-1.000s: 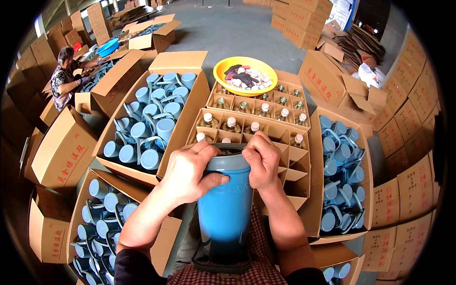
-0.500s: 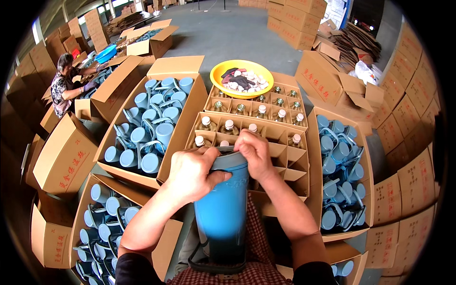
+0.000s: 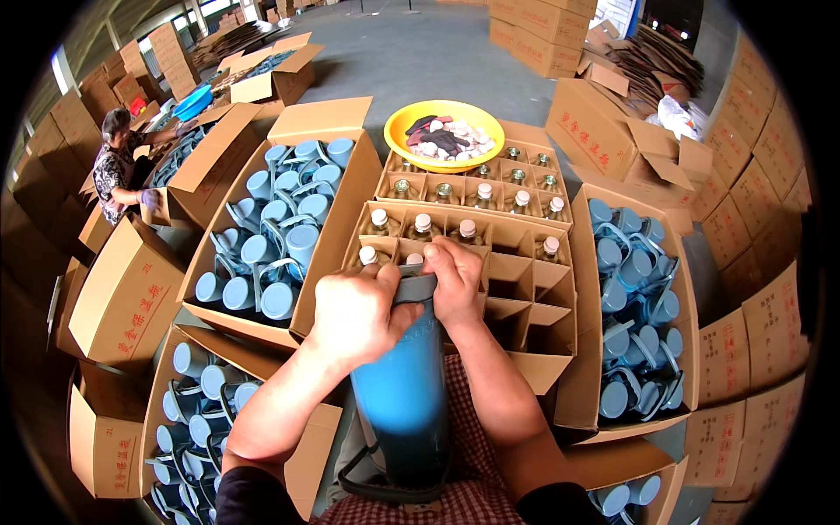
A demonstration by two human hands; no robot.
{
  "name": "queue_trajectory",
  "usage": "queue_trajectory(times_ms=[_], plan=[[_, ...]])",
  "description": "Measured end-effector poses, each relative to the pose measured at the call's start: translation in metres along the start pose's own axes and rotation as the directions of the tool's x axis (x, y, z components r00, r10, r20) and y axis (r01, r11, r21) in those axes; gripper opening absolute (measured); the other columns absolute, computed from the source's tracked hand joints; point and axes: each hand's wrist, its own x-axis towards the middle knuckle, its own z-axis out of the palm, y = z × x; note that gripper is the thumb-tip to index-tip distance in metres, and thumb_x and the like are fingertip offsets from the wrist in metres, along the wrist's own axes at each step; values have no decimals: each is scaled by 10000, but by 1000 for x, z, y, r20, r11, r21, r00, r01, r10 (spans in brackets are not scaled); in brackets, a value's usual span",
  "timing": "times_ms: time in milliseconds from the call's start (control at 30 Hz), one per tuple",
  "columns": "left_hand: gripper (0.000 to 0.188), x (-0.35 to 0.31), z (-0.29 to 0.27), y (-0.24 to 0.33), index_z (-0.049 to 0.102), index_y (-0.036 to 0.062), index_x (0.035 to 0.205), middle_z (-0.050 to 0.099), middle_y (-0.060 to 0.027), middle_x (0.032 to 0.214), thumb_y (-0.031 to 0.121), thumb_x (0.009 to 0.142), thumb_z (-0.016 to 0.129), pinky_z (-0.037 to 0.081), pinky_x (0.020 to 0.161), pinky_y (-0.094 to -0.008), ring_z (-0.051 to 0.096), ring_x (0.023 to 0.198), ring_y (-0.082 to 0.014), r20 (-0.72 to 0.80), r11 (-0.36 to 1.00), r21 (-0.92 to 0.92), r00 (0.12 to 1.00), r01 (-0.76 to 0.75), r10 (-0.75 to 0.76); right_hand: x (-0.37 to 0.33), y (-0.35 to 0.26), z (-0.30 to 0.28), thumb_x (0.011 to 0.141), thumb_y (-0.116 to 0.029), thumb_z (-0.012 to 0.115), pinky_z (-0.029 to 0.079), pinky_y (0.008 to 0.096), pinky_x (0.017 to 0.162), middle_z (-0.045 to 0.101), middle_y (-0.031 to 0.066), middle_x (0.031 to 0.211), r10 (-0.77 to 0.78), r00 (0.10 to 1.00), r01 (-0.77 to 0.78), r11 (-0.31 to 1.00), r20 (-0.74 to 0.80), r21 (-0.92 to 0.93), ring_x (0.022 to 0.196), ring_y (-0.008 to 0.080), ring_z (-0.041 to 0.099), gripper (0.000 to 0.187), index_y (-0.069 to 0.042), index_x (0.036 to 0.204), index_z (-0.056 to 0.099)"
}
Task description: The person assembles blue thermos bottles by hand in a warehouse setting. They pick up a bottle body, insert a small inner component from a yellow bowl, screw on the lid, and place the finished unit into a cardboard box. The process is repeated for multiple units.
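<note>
Concrete floor (image 3: 420,52), grey, ringed by stacked and open cardboard boxes. Left of centre: large open box (image 3: 324,118) filled with blue flask shells (image 3: 278,236), packed close. Similar box at right (image 3: 604,197), also holding blue shells (image 3: 634,306); a third at lower left (image 3: 188,337).

Centre: divided carton (image 3: 525,289), cardboard cells, several holding bottles with pale caps (image 3: 423,223); near cells show none. Second divided carton (image 3: 490,179) just behind it, and a yellow bowl (image 3: 398,131) of mixed small parts touching its far edge.

Blue flask (image 3: 398,394) upright against the person's lap, top end at the near edge of the divided carton.

Left hand (image 3: 354,315): fingers curled around the flask's top, gripping. Right hand (image 3: 455,284): closed over the top rim from the other side, thumb pressing down.

Another person (image 3: 114,171) far left, at a box.
</note>
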Motion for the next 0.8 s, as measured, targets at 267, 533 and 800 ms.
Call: queue_trajectory(times_ms=[267,533,800], plan=[[334,-6,-12,0,592,28,758,583,-120,633,267,611,772,463,502,-354,589,540,-306,-80,993,-117,997,-30,21,5,69,9,956,-366,439,442,331,593,501,93,613,3,998,-53,659,68,750,584,195,484,455,-44,636,463],[337,-7,-7,0,533,60,677,539,-96,610,323,668,743,455,492,-381,568,520,-305,-160,991,-113,985,-77,59,5,54,8,994,-389,332,380,324,545,378,38,536,68,994,-107,613,83,783,532,176,378,514,-96,576,388],[217,9,9,8,518,73,670,514,-80,617,188,742,687,439,506,-396,557,559,-299,-235,979,-152,967,-135,97,0,65,-4,906,-597,371,467,365,776,617,155,891,281,917,-385,434,284,815,819,244,576,620,-9,847,561]])
